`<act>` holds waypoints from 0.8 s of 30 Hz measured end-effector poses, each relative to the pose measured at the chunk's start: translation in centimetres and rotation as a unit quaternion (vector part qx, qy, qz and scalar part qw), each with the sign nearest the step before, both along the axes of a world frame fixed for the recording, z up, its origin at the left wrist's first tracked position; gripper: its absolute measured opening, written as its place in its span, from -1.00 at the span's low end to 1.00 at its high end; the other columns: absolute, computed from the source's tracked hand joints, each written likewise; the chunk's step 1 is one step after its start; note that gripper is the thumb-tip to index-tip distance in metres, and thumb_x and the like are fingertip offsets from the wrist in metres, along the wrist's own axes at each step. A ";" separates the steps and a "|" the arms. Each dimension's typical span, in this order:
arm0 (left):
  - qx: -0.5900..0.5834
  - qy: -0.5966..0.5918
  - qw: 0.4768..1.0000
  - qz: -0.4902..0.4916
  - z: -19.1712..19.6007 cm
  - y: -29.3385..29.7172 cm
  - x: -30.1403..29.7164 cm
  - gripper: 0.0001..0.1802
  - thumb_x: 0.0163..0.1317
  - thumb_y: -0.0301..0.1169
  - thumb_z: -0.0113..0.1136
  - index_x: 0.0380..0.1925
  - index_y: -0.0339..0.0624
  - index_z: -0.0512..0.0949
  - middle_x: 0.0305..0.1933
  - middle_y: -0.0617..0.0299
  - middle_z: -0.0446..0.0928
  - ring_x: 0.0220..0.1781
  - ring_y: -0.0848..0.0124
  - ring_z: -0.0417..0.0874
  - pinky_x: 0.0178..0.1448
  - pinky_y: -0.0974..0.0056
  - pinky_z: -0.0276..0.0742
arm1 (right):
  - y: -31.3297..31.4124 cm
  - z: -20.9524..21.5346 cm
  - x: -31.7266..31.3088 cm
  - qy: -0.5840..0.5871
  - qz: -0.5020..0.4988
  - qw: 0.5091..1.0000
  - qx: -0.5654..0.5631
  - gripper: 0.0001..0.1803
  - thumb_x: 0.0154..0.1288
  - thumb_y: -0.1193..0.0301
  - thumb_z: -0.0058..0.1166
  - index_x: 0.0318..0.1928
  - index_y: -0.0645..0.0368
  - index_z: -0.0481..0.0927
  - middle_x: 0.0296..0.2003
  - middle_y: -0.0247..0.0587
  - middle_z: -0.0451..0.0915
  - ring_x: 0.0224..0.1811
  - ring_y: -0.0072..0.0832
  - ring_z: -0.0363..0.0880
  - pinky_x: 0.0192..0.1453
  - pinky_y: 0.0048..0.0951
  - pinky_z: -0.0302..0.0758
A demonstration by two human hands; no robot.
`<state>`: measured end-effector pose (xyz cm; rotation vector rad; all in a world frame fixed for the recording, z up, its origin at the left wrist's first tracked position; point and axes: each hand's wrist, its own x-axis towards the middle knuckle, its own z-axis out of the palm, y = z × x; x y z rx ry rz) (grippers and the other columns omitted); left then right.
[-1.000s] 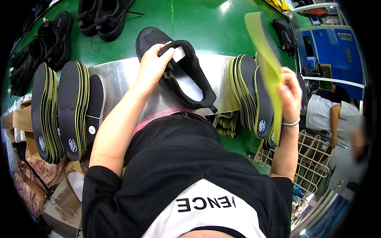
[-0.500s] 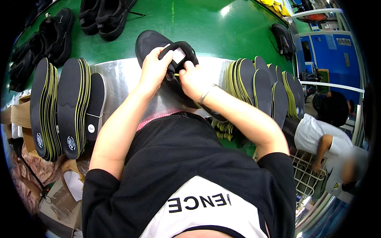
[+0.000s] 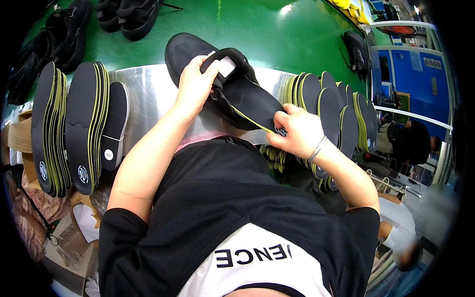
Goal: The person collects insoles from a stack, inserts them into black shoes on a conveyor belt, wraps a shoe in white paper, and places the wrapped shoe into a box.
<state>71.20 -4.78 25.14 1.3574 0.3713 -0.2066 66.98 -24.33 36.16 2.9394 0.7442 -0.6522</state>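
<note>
A black shoe (image 3: 184,48) lies tilted over the metal plate in front of me, toe pointing away to the left. My left hand (image 3: 196,83) is closed on its padded tongue, which has a pale label inside, and folds it back. Between the thumb and fingers of my right hand (image 3: 298,132) is the heel end of a black insole (image 3: 258,103) with a yellow-green edge. The front of that insole disappears into the shoe opening, while its rear sticks out toward the right.
Stacked insoles stand at the left (image 3: 81,126) and at the right (image 3: 330,111) of the metal plate (image 3: 148,91). Black shoes (image 3: 137,20) sit on the green table (image 3: 227,29), with another shoe (image 3: 357,54) farther right. A person in a white shirt (image 3: 400,218) is at the right edge.
My right hand has moved from the shoe opening to the right and nearer, and now grips the insole's heel end. More of the insole shows. My left hand stays on the tongue.
</note>
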 end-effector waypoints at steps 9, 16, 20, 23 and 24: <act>0.011 -0.010 1.000 -0.012 -0.1 0.0 0.0 -0.71 0.07 -0.29 0.05 -0.26 -0.26 0.41 -0.53 0.31 0.43 -0.60 0.62 0.38 -0.57 0.51 0.32 | 2.8 -4.8 2.2 -0.065 0.114 0.991 -0.025 -0.82 -0.07 0.31 -0.06 -0.63 0.14 0.48 -0.54 -0.14 0.43 -0.45 -0.26 0.46 -0.45 -0.32 0.43; -0.003 -0.023 1.000 0.002 0.2 -0.2 0.0 -0.70 0.07 -0.30 0.05 -0.25 -0.26 0.41 -0.52 0.31 0.43 -0.57 0.62 0.39 -0.54 0.51 0.33 | 3.6 -9.9 3.2 -0.074 0.161 0.983 -0.041 -0.86 -0.12 0.38 -0.07 -0.60 0.17 0.50 -0.50 -0.08 0.44 -0.42 -0.24 0.46 -0.35 -0.32 0.43; 0.005 -0.018 1.000 0.002 -0.4 -0.1 -0.3 -0.70 0.07 -0.30 0.05 -0.25 -0.26 0.41 -0.51 0.31 0.43 -0.57 0.63 0.39 -0.53 0.51 0.33 | 3.3 -9.8 3.0 -0.032 0.146 0.989 0.000 -0.85 -0.14 0.40 -0.07 -0.55 0.18 0.52 -0.47 -0.04 0.43 -0.42 -0.22 0.46 -0.33 -0.31 0.43; 0.007 -0.019 1.000 -0.001 -0.3 -0.2 -0.2 -0.70 0.07 -0.30 0.05 -0.25 -0.26 0.41 -0.51 0.31 0.43 -0.58 0.63 0.38 -0.54 0.50 0.33 | 4.2 -9.2 3.3 0.060 0.092 0.992 -0.065 -0.78 -0.12 0.39 -0.01 -0.41 0.21 0.57 -0.35 0.04 0.47 -0.28 -0.19 0.49 -0.18 -0.36 0.43; 0.014 -0.017 1.000 -0.006 -0.4 -0.1 -0.1 -0.70 0.07 -0.30 0.05 -0.25 -0.26 0.41 -0.51 0.31 0.43 -0.58 0.63 0.38 -0.54 0.50 0.33 | 4.4 -9.2 3.6 0.075 0.087 0.990 -0.081 -0.77 -0.11 0.39 -0.02 -0.39 0.22 0.57 -0.34 0.05 0.47 -0.27 -0.18 0.50 -0.17 -0.35 0.43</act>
